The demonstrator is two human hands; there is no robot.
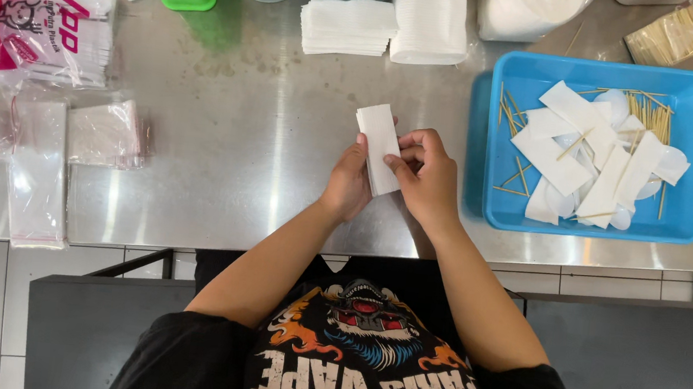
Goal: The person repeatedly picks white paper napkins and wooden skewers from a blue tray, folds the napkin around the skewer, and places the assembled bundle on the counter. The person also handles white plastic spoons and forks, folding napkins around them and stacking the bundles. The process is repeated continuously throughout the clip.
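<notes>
Single head-worn camera, positioned above the person and facing straight down. The steel counter (242, 122) fills the upper two-thirds of the frame at close working range; the wearer's torso and forearms occupy the lower centre. No second view is supplied.

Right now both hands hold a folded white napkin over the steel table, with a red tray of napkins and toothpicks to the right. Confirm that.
Not quite: the tray is blue, not red, as the head view shows. Otherwise correct: left hand and right hand hold the folded white napkin over the steel table.
</notes>
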